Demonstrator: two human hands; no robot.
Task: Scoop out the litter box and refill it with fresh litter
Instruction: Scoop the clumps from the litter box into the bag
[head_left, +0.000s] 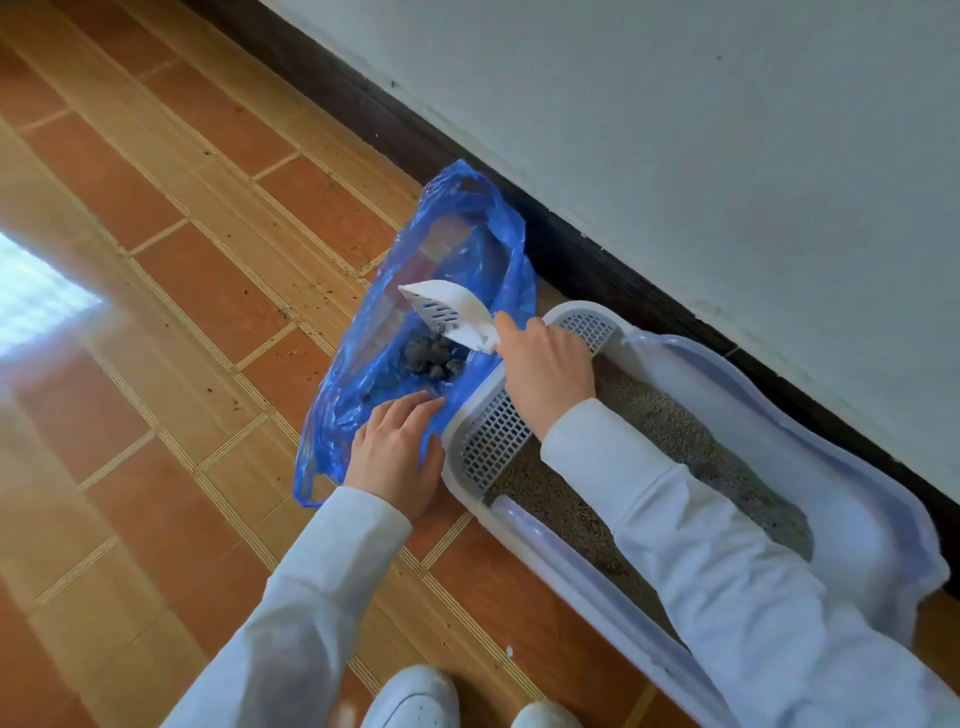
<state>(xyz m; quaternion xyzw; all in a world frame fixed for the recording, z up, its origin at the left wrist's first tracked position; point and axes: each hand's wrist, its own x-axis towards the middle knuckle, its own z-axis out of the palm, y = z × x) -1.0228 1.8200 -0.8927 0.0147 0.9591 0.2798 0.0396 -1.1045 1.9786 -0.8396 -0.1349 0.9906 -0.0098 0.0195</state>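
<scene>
A white litter box (857, 499) with a grid step at its near end lies along the wall, holding grey-brown litter (660, 415). Left of it a blue plastic bag (467, 234) lies open on the floor with dark clumps (428, 358) inside. My right hand (545, 364) grips the handle of a white slotted scoop (449, 309), tilted over the bag's mouth with a clump at its lower edge. My left hand (397, 449) rests on the bag's near edge, its fingers straight and its thumb behind the plastic.
Brown and orange floor tiles (182, 312) carry scattered litter grains near the bag. A dark skirting board (597, 249) runs under the white wall. Two white shoes (415, 699) show at the bottom edge.
</scene>
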